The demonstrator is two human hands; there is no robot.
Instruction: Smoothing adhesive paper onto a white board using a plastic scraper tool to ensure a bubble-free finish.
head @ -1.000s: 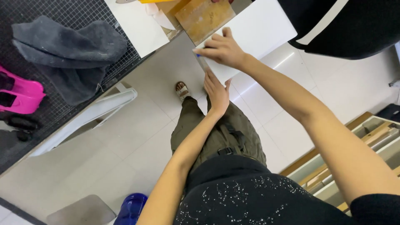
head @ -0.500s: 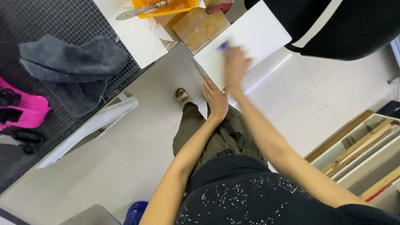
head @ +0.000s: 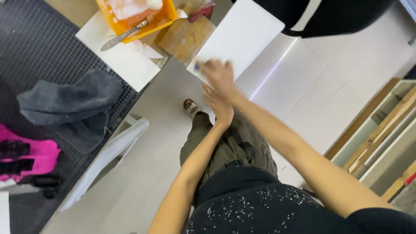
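Observation:
A white board [head: 247,37] leans out in front of me above the floor. My left hand [head: 219,108] presses against its near lower edge and steadies it. Just above, my right hand [head: 219,74] is blurred with motion at the board's lower left corner. It is closed on a small blue-tipped tool [head: 197,67] whose tip touches the board's edge. My leg in olive trousers and a sandalled foot [head: 190,107] show below the hands.
On the left, a black mesh table [head: 39,47] carries a grey cloth [head: 65,102], a pink object [head: 32,156], a white sheet [head: 117,58] and an orange tray [head: 143,19] with a metal blade. A wooden block [head: 186,37] lies beside the tray. Wooden shelving [head: 381,130] stands right.
My right hand slid along the board's edge with the blue tool, up and then back toward the lower left corner. My left hand stayed on the board. The view shifted slightly.

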